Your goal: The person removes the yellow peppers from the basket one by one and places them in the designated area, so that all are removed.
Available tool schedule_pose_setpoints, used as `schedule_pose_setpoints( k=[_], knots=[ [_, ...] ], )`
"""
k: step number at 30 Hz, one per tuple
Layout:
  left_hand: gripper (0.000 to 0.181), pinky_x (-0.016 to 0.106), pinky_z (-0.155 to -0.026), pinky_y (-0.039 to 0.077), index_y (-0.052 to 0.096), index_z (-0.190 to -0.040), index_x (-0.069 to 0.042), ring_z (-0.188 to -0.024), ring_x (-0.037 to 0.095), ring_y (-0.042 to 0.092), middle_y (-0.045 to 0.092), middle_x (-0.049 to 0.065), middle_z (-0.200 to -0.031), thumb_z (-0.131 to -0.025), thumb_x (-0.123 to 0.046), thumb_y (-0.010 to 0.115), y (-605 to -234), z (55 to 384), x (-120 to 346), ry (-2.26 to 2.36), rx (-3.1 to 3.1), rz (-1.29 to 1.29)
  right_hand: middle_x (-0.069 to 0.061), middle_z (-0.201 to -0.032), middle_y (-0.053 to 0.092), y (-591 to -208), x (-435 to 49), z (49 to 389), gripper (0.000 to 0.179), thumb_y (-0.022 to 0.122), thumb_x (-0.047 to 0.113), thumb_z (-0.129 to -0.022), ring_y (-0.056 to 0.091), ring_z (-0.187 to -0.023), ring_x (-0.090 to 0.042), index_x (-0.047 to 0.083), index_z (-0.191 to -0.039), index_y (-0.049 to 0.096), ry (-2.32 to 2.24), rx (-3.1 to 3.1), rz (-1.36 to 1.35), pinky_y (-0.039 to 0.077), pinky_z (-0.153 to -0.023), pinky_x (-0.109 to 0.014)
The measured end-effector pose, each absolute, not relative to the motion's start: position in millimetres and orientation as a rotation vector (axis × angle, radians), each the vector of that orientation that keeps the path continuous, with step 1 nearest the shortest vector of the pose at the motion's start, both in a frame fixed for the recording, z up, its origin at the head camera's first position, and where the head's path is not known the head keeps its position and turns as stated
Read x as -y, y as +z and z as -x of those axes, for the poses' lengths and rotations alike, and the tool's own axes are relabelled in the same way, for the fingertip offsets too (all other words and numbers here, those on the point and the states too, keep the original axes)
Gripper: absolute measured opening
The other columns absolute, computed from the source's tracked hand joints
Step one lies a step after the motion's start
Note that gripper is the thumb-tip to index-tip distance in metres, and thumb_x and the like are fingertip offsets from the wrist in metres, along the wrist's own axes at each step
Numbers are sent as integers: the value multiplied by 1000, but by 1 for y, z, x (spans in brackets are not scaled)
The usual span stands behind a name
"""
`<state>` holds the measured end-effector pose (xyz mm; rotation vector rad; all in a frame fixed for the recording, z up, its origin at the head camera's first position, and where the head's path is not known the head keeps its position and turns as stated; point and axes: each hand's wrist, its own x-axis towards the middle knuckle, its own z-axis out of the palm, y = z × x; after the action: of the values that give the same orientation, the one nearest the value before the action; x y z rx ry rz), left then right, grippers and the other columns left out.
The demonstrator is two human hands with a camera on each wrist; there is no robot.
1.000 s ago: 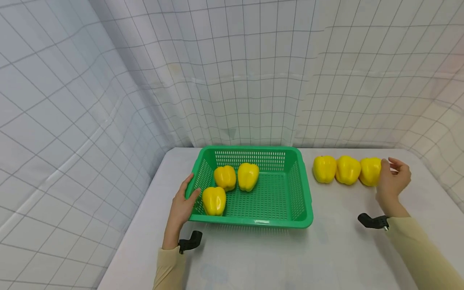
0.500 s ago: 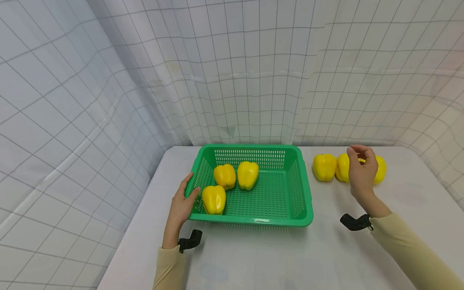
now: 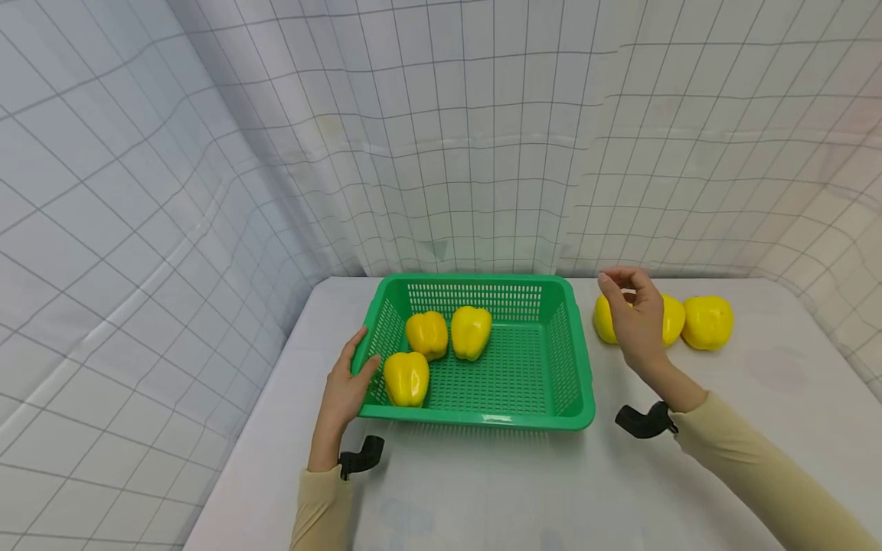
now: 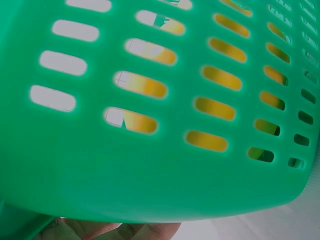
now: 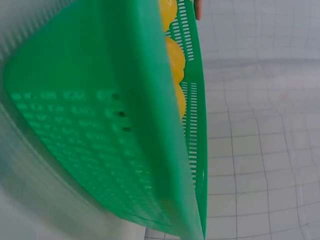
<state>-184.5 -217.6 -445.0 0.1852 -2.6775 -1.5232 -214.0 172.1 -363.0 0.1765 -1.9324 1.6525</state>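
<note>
A green plastic basket stands on the white table, holding three yellow bell peppers, among them a front-left pepper. My left hand grips the basket's left rim, thumb over the inner side and fingers outside. In the left wrist view its fingertips show at the rim's edge. To the right of the basket, my right hand hangs over a row of three more bell peppers, fingers loosely bent, with nothing seen in it. It partly hides the left pepper and middle pepper.
The row's right pepper lies in full view. White grid-patterned cloth hangs behind the table and along both sides. Each wrist carries a black camera mount, such as the right mount. The basket's right wall is close to the right wrist camera.
My right hand has moved left from beside the right pepper, past the middle one, uncovering the right pepper. My left hand and the basket have stayed in place.
</note>
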Motion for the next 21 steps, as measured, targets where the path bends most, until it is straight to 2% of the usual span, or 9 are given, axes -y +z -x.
schedule_pose_setpoints(
  k=[7,16,21],
  knots=[
    [59,49,-81,42,27,-151,-28,-107,34,50,36,17,-146,-98,-38,51,-445,184,218,-1528,2683,-181,5,-93,57,-372,-158,230,20,57,10,-95,47,-90,-10,-8,-103,59,1662,2033,-280,30,-76,-26],
    [57,48,-80,42,28,-151,-27,-105,35,51,37,18,-145,-99,-33,51,-445,185,217,-1521,2686,-192,-18,-99,58,-350,-130,220,17,55,4,-95,50,-88,-18,-10,-104,58,1678,2179,-406,36,-80,-33],
    [57,46,-78,43,28,-151,-27,-104,34,51,37,18,-145,-99,-32,51,-444,184,217,-1526,2680,-192,-18,-106,60,-362,-123,233,20,57,9,-96,52,-94,-22,-6,-108,59,1680,2254,-487,38,-83,-39]
  ],
)
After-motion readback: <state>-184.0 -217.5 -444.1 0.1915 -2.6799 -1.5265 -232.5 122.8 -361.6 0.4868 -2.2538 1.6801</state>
